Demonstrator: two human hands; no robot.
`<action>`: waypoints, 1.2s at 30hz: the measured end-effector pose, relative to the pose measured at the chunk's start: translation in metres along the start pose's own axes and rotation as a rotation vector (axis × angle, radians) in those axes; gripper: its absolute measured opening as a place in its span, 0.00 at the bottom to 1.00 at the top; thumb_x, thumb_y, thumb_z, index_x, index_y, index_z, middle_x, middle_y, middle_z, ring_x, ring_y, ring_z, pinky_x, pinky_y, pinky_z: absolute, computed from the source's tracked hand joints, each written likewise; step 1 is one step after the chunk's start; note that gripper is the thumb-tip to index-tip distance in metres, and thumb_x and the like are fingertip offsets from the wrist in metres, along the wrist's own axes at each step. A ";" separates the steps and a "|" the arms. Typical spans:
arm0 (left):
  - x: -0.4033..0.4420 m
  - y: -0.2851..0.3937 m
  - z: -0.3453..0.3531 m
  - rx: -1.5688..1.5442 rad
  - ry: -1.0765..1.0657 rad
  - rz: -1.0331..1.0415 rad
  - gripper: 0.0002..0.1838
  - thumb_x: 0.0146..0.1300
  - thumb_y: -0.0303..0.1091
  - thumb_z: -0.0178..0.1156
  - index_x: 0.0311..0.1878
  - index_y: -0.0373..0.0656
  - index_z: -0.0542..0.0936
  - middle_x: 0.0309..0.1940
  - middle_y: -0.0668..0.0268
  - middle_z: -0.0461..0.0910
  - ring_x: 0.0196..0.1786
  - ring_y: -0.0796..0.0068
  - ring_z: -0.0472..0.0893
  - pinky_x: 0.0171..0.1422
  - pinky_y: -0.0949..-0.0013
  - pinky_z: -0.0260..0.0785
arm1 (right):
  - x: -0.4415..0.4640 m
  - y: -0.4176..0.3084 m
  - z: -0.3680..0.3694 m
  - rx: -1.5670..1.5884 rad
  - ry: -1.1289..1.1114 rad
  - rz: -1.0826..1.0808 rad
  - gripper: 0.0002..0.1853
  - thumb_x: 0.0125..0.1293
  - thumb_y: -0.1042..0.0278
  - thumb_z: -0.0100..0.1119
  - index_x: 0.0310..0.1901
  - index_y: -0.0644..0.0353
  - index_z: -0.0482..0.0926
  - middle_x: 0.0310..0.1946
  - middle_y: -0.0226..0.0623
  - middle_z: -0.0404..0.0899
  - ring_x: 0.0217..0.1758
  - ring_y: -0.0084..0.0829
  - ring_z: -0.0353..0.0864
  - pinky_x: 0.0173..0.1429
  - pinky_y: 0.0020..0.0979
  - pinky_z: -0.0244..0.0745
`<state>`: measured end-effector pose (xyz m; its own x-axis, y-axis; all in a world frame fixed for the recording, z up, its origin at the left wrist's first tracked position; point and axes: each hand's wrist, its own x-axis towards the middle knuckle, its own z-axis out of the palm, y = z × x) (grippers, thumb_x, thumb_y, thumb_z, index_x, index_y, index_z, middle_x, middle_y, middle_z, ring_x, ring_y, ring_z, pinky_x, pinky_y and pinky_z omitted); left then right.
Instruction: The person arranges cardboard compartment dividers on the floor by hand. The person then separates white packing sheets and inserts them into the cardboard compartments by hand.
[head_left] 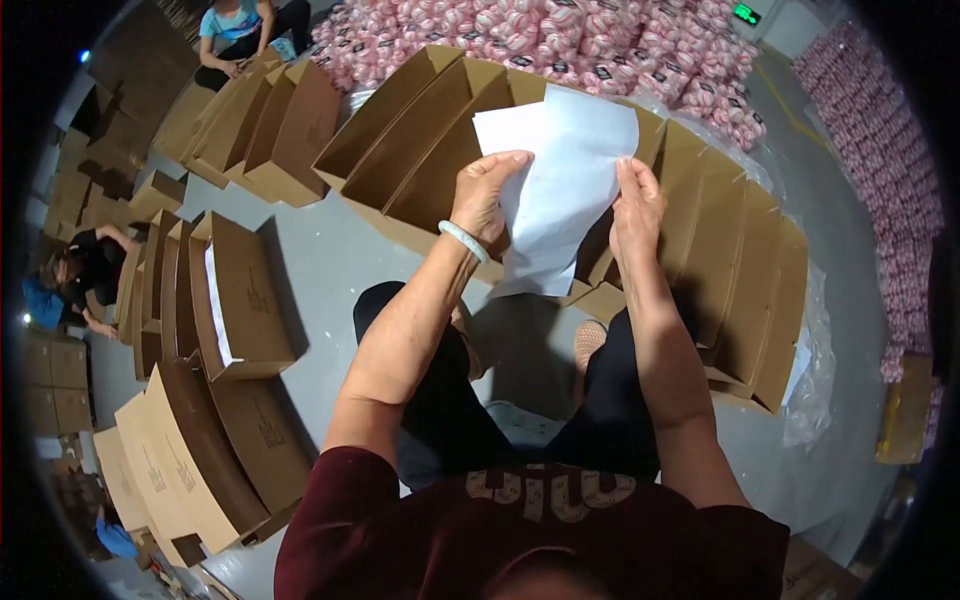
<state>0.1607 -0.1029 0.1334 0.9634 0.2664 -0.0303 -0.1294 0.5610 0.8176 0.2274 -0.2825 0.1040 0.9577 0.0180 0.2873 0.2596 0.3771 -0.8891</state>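
Observation:
White paper sheets (pixel 570 180), at least two and partly overlapping, are held up in front of me over a row of open cardboard boxes (pixel 735 260). My left hand (pixel 485 195), with a pale bracelet at the wrist, pinches their left side between thumb and fingers. On the right side, the thumb and fingers of my right hand (pixel 637 200) grip the paper's edge. Both hands are above the near side of the boxes. The papers hide part of the boxes behind them.
More open boxes (pixel 250 300) stand on the left, one with a white sheet inside. Pink-and-white packed items (pixel 480 30) are piled beyond the row and along the right. Two people sit or crouch at the upper left and far left. Clear plastic (pixel 815 400) lies at the right.

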 end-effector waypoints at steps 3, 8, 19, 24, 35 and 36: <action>0.001 0.001 0.003 0.029 -0.036 0.016 0.08 0.55 0.29 0.62 0.34 0.33 0.81 0.31 0.63 0.80 0.36 0.78 0.77 0.44 0.76 0.67 | 0.000 -0.009 0.002 0.133 0.056 -0.006 0.07 0.65 0.69 0.53 0.40 0.64 0.75 0.33 0.27 0.75 0.36 0.16 0.71 0.42 0.19 0.66; -0.004 -0.002 0.011 -0.095 -0.058 -0.091 0.15 0.60 0.39 0.58 0.39 0.34 0.78 0.37 0.63 0.79 0.37 0.75 0.77 0.46 0.71 0.68 | -0.006 -0.015 0.011 0.066 0.031 0.065 0.06 0.65 0.68 0.53 0.37 0.61 0.73 0.32 0.26 0.74 0.35 0.15 0.70 0.42 0.19 0.64; -0.008 0.006 0.020 -0.026 -0.068 -0.084 0.08 0.55 0.28 0.61 0.34 0.33 0.78 0.31 0.62 0.80 0.32 0.76 0.79 0.40 0.76 0.72 | -0.007 -0.034 0.017 0.086 -0.021 0.103 0.10 0.65 0.65 0.53 0.39 0.65 0.73 0.35 0.32 0.77 0.37 0.19 0.74 0.43 0.21 0.69; -0.006 0.008 0.017 -0.169 0.004 -0.108 0.13 0.56 0.29 0.60 0.40 0.29 0.76 0.35 0.57 0.80 0.37 0.70 0.80 0.45 0.71 0.73 | -0.016 -0.048 0.024 0.242 -0.233 0.215 0.12 0.63 0.73 0.54 0.47 0.68 0.71 0.42 0.37 0.77 0.45 0.23 0.76 0.51 0.25 0.71; -0.003 0.003 -0.004 -0.103 0.021 -0.078 0.12 0.58 0.29 0.59 0.42 0.31 0.77 0.39 0.58 0.80 0.42 0.70 0.79 0.49 0.69 0.71 | -0.020 -0.036 0.027 -0.065 -0.123 0.037 0.09 0.58 0.77 0.59 0.41 0.63 0.75 0.34 0.28 0.75 0.38 0.17 0.72 0.46 0.19 0.66; -0.003 0.004 -0.005 -0.104 0.029 -0.074 0.12 0.58 0.29 0.59 0.42 0.31 0.77 0.39 0.58 0.80 0.42 0.70 0.79 0.49 0.69 0.71 | -0.022 -0.036 0.029 -0.057 -0.143 0.043 0.09 0.58 0.77 0.59 0.41 0.63 0.76 0.34 0.27 0.75 0.37 0.16 0.71 0.45 0.18 0.66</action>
<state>0.1559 -0.0982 0.1338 0.9642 0.2430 -0.1059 -0.0834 0.6576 0.7487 0.1932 -0.2693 0.1402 0.9417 0.1657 0.2928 0.2295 0.3200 -0.9192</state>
